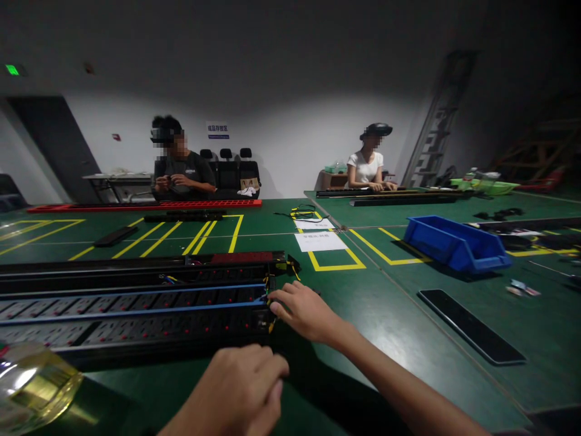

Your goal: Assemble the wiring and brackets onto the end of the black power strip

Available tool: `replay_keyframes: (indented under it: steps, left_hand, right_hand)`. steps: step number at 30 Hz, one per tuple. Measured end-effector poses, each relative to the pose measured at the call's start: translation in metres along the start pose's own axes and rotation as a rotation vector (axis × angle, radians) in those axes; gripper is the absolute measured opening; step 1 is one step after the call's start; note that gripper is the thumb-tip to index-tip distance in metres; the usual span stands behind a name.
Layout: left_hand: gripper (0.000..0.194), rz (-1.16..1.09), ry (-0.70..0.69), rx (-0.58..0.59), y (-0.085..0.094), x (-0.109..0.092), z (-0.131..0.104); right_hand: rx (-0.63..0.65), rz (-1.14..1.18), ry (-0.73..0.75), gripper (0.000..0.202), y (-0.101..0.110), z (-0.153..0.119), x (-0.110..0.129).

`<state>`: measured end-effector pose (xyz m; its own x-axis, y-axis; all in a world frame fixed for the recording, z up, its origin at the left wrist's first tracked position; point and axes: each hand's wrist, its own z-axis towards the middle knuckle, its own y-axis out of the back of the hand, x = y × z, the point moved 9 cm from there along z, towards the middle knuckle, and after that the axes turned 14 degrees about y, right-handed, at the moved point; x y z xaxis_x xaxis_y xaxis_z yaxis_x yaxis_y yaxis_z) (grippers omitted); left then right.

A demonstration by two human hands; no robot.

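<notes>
Long black power strips [149, 327] with rows of sockets and small red parts lie side by side on the green table [363, 315], blue edges along one of them. My right hand [302, 309] reaches to their right end, its fingertips at the small wires [267, 292] there; whether they grip one is too small to tell. Nearer to me, in front of the strips' right end, my left hand [240, 387] is curled with fingers closed; anything inside it is hidden.
A blue bin [456, 242] and a black phone [472, 327] are at the right. A bottle of yellow liquid [36, 387] lies front left. Paper sheets [320, 241] sit mid-table. Two people [181, 172] work across the table, near a red rail [149, 206].
</notes>
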<state>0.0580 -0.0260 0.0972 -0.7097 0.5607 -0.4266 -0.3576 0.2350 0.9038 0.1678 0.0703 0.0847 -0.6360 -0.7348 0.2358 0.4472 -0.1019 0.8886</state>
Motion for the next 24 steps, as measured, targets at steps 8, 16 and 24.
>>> replay_keyframes:
  steps: [8,16,24]
  left_hand:
    - [0.023,0.466,0.237,-0.067,0.040,0.074,0.105]
    - [0.015,0.372,0.313,-0.021,0.026,0.087,0.133]
    - [0.019,0.229,0.358,-0.037,0.024,0.096,0.135]
  right_hand:
    - [-0.102,0.067,-0.026,0.023,-0.004,-0.011,-0.034]
    - [-0.174,0.019,0.029,0.021,-0.022,-0.006,-0.031]
    - [-0.246,-0.015,-0.111,0.021,-0.018,-0.010,-0.052]
